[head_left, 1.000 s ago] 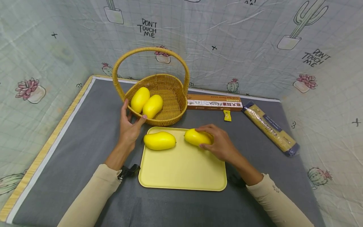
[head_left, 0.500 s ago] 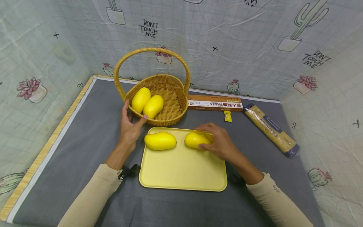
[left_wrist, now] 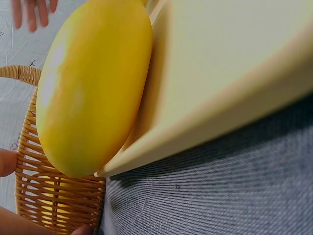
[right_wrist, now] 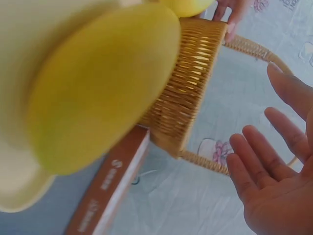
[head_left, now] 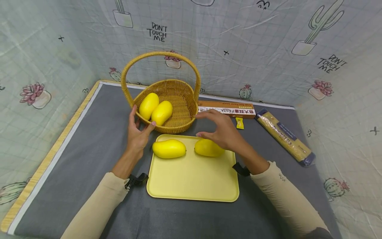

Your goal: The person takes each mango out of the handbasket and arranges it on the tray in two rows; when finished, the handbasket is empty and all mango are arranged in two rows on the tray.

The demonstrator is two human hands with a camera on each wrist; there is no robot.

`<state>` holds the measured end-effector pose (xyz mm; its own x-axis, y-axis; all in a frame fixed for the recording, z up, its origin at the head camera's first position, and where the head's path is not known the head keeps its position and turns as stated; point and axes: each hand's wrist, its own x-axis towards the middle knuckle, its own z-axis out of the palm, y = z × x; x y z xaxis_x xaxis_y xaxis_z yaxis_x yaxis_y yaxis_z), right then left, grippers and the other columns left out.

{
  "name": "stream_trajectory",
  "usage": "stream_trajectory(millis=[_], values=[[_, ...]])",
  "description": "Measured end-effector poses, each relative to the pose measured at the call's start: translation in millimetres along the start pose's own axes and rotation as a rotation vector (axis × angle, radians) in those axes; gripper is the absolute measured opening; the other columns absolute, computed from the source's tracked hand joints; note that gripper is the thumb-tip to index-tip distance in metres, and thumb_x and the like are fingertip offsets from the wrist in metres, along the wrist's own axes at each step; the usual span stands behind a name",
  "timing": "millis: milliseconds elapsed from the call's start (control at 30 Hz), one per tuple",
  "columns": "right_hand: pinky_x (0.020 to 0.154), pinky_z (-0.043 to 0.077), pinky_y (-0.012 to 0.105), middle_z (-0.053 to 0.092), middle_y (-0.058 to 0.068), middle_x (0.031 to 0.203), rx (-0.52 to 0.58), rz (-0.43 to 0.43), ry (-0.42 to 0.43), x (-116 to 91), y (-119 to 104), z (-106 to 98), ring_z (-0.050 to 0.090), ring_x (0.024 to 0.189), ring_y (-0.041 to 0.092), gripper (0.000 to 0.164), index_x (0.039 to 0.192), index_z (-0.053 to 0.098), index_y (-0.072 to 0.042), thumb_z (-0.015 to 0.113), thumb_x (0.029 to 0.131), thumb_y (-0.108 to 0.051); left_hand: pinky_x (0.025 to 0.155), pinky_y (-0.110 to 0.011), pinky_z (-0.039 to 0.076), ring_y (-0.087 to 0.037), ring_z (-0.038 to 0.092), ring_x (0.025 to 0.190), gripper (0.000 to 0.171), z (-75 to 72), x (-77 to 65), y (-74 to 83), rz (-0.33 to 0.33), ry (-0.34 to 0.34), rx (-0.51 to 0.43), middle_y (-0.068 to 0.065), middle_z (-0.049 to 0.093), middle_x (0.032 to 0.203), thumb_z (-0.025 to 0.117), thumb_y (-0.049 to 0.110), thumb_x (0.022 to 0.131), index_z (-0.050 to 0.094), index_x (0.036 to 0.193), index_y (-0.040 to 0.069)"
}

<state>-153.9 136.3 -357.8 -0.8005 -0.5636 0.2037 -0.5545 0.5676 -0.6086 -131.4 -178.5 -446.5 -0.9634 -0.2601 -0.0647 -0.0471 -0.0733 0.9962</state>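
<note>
My left hand (head_left: 138, 139) holds the near left side of the wicker basket (head_left: 183, 116), its thumb at the rim and its fingers along the outside. Inside the basket lie two yellow mangoes, one mango (head_left: 149, 105) behind the other mango (head_left: 162, 113). On the pale yellow tray (head_left: 191, 181) two more sit apart, a left mango (head_left: 169, 148) and a right mango (head_left: 209, 148). My right hand (head_left: 223, 129) is raised over the right mango, fingers extended towards the basket and holding nothing. Its palm partly hides that mango from the head camera; the right wrist view shows a gap between them.
Behind the right hand lies a brown pasta box (head_left: 244, 111) along the back edge, with a small yellow packet (head_left: 239, 123) before it. Farther right is a long noodle packet (head_left: 285, 137). The basket's tall handle (head_left: 161, 53) arches above it. Printed fabric encloses the table.
My right hand has let go of the right mango and lifted up and away towards the basket. That mango stays on the tray. The left hand keeps its place at the basket.
</note>
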Motion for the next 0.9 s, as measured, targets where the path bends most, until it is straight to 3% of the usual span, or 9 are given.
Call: stream_trajectory(millis=[233,433,900], values=[[0.108,0.056,0.047,0.067,0.006,0.143,0.03,-0.094,-0.03,40,-10,6,0.064,0.13,0.029,0.06,0.143,0.067,-0.017,0.09,0.088,-0.022,0.133,-0.047,0.031,-0.023,0.011,0.167,0.097,0.2,-1.5,1.0,0.003,0.003,0.001,0.013,0.003,0.179,0.073,0.009,0.1,0.014,0.17,0.041],[0.114,0.053,0.043,0.067,0.004,0.143,0.028,-0.098,-0.06,69,-18,19,0.062,0.133,0.024,0.059,0.144,0.067,-0.016,0.089,0.089,-0.02,0.133,-0.047,0.032,-0.023,0.011,0.167,0.098,-0.1,-1.7,0.9,0.007,-0.005,-0.005,0.014,0.003,0.179,0.073,0.009,0.1,0.013,0.17,0.041],[0.124,0.043,0.048,0.065,0.005,0.148,-0.095,-0.144,-0.216,131,-15,47,0.057,0.14,0.029,0.058,0.145,0.067,-0.017,0.088,0.091,-0.023,0.133,-0.048,0.031,-0.023,0.011,0.167,0.098,-1.6,0.5,-0.7,0.003,-0.011,-0.001,0.014,0.002,0.179,0.073,0.01,0.101,0.011,0.171,0.041]])
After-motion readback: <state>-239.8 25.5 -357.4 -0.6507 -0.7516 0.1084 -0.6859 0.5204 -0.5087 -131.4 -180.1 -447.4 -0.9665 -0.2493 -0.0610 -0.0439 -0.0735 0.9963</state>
